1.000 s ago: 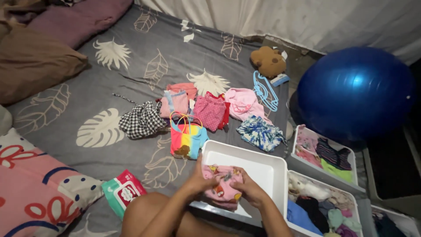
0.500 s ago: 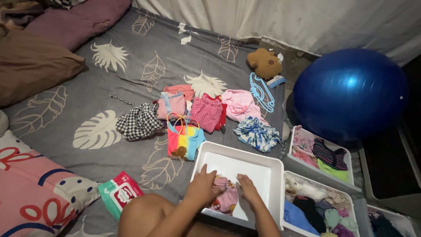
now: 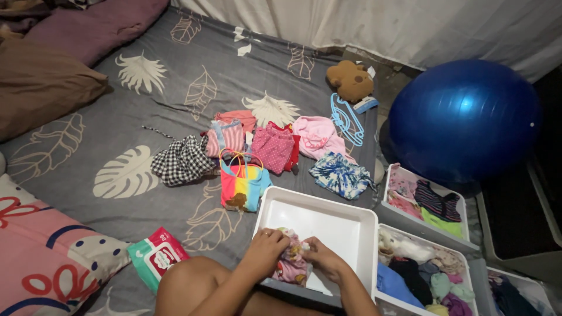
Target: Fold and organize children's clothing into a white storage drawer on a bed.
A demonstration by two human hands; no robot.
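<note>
here your left hand [image 3: 266,250] and right hand [image 3: 321,259] close their fingers on the folded pink garment [image 3: 290,266], pressing it compactly into the white bin [image 3: 351,219].

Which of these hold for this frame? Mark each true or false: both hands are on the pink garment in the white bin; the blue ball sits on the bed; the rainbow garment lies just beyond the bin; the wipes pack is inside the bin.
1. Both hands, left hand and right hand, are on the pink garment in the white bin. True.
2. The blue ball sits on the bed. False: it is off the bed's far corner, beside the bins.
3. The rainbow garment lies just beyond the bin. True.
4. The wipes pack is inside the bin. False: it lies on the bed, left of the knee.
</note>
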